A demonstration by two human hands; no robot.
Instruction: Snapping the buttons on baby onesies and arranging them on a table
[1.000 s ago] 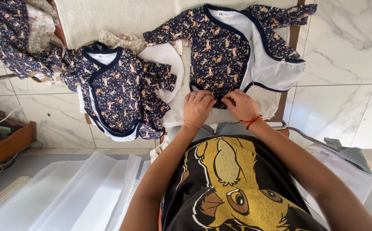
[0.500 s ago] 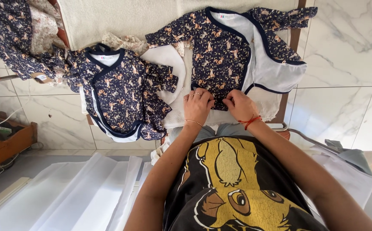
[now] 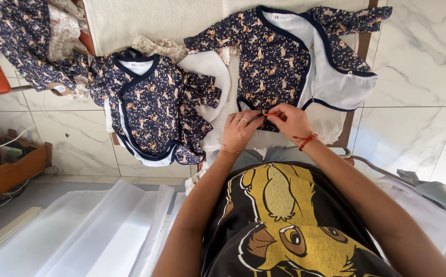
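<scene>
Navy bodysuit (image 3: 276, 61) hem | left hand (image 3: 239, 129) grip pinching | right hand (image 3: 290, 121) grip pinching

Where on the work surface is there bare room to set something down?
Bare cream surface runs along the far edge, between the piled garments and the open bodysuit. It is crowded where both hands, left hand and right hand, meet at its hem.

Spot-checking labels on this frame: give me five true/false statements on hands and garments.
1. Both hands, left hand and right hand, meet at the lower hem of the open bodysuit. True.
2. The right wrist is bare. False: it wears a red thread.
3. The folded bodysuit lies on the left-hand side. True.
4. The garments are plain white outside. False: navy print.
5. The left hand wears rings. True.
</scene>
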